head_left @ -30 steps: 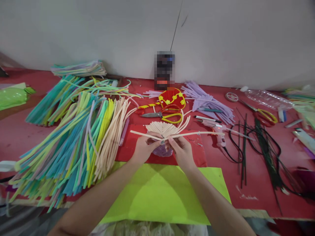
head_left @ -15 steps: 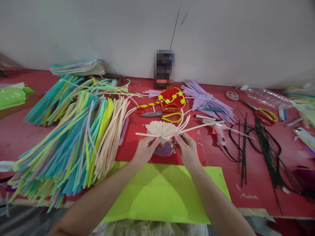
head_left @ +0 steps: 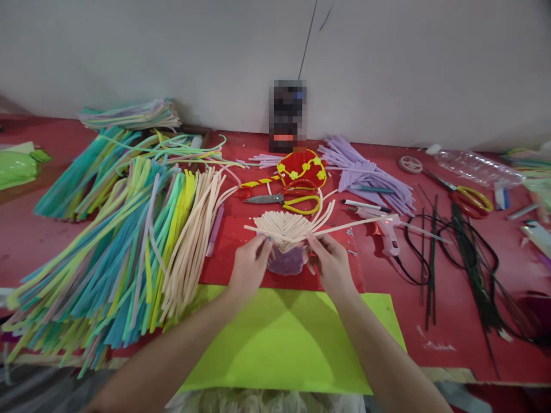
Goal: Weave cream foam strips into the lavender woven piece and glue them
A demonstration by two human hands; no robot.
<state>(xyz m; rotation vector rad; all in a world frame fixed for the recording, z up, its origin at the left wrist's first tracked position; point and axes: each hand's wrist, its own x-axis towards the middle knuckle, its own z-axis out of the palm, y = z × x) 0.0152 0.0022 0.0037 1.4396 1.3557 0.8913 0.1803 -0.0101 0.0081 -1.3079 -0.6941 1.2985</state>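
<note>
My left hand (head_left: 249, 267) and my right hand (head_left: 329, 264) meet over a red sheet (head_left: 228, 252) at the table's middle. Between them they pinch a fan-shaped piece woven from cream pipe cleaners (head_left: 286, 226), with a purple woven part (head_left: 284, 261) just below it. My right fingers grip a long cream pipe cleaner (head_left: 357, 223) that runs out to the right. My left fingers are closed on the left edge of the fan, where a short cream end sticks out to the left.
A large heap of coloured pipe cleaners (head_left: 120, 241) fills the left. Scissors (head_left: 284, 201), a red and yellow ornament (head_left: 301, 167), purple pipe cleaners (head_left: 365, 178), a pink glue gun (head_left: 387, 232), dark wires (head_left: 465, 258) and a plastic bottle (head_left: 473, 166) lie behind and right. Lime paper (head_left: 284, 338) lies near me.
The long cream pipe cleaner has been drawn through to the right, so its left end is much shorter. Both hands stay pinched at the fan's base.
</note>
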